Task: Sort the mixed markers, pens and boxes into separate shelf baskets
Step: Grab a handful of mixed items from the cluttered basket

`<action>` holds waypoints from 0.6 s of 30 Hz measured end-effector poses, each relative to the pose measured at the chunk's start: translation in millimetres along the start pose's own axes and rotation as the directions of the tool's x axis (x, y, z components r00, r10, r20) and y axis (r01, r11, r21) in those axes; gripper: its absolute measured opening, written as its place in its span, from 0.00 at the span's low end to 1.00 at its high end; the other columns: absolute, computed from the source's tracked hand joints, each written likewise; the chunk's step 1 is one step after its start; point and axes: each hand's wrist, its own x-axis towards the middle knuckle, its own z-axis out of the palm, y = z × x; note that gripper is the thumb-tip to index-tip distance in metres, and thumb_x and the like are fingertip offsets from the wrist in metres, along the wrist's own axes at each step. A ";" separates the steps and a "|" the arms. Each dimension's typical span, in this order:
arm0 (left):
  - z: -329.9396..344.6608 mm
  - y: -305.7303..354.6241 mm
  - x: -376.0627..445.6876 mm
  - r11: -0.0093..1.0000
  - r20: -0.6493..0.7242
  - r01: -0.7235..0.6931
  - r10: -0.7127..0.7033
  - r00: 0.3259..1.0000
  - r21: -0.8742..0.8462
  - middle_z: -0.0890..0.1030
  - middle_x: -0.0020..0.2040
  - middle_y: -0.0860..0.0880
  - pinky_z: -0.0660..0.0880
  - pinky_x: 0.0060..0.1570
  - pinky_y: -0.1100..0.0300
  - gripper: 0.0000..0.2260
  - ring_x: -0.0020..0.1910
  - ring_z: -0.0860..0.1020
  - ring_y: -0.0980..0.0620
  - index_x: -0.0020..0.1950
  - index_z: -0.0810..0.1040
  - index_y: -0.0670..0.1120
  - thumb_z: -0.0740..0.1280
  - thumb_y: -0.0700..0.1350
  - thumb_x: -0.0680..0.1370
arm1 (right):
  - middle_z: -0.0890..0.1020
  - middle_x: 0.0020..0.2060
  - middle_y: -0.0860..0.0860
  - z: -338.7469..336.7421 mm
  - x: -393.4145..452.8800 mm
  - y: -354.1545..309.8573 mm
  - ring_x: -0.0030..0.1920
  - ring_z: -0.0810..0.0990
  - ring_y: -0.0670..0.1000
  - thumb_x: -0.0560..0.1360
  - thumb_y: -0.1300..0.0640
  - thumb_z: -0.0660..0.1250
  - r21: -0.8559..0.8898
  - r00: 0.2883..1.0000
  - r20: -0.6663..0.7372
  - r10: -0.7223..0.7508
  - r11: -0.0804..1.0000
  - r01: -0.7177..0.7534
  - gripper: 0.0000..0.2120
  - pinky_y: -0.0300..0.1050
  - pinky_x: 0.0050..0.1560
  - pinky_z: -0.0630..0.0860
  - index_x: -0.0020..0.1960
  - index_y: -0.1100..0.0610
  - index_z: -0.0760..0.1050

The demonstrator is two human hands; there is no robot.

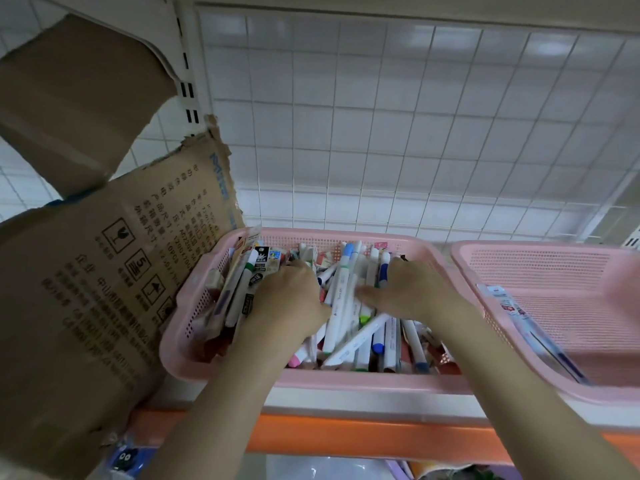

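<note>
- Both my hands are down in the pink basket point(194, 344) full of mixed markers point(341, 306), pens and small boxes.
- My left hand point(289, 299) lies palm-down on the pile, its fingers dug in among the stationery; I cannot tell whether they grip anything.
- Just left of that hand, a green-capped marker point(242, 292) and a black-and-white packet point(260, 263) lean against the basket's left wall.
- My right hand point(412, 289) rests on the pile with fingers fairly straight and thumb out toward the left, touching the white marker barrels between my two hands.
- Right of my right wrist, a second pink basket point(554, 265) sits beside the first, holding a packaged pen point(526, 320) along its left side.
- Left of my left arm stands a torn cardboard box point(97, 271), touching the first basket.
- Below both forearms runs the orange shelf edge point(346, 441).
</note>
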 end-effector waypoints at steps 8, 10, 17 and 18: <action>17.1 3.9 0.8 0.987 0.019 0.045 -0.049 0.999 0.154 0.70 0.65 0.39 0.69 0.44 0.55 0.34 0.59 0.73 0.41 0.75 0.49 0.38 0.61 0.53 0.78 | 0.76 0.52 0.55 16.5 -34.4 2.1 0.50 0.75 0.55 0.77 0.40 0.58 0.150 0.939 -0.333 0.081 0.988 -0.032 0.23 0.45 0.45 0.72 0.57 0.58 0.71; 16.0 2.1 1.4 0.991 0.005 0.039 -0.040 0.999 0.130 0.73 0.63 0.40 0.68 0.42 0.56 0.31 0.56 0.75 0.42 0.74 0.53 0.38 0.62 0.50 0.78 | 0.77 0.43 0.53 18.6 -42.0 0.0 0.43 0.76 0.54 0.76 0.39 0.59 0.156 0.950 -0.299 0.088 0.987 -0.042 0.19 0.44 0.36 0.71 0.49 0.56 0.71; -0.5 -6.4 -5.4 0.996 -0.029 -0.043 0.041 0.999 -0.074 0.69 0.38 0.49 0.59 0.26 0.63 0.15 0.31 0.68 0.55 0.57 0.68 0.39 0.65 0.47 0.77 | 0.80 0.41 0.56 23.8 -38.2 -7.0 0.39 0.78 0.56 0.76 0.54 0.62 0.238 0.978 -0.208 0.033 0.971 0.017 0.10 0.48 0.39 0.75 0.50 0.62 0.71; -2.6 -9.9 -5.9 0.992 -0.020 -0.050 0.048 0.999 -0.112 0.72 0.42 0.48 0.60 0.26 0.63 0.15 0.31 0.68 0.55 0.58 0.67 0.40 0.64 0.47 0.78 | 0.81 0.41 0.56 22.3 -37.2 -4.9 0.40 0.79 0.56 0.76 0.56 0.62 0.265 0.980 -0.197 0.036 0.964 0.017 0.09 0.49 0.41 0.77 0.50 0.62 0.72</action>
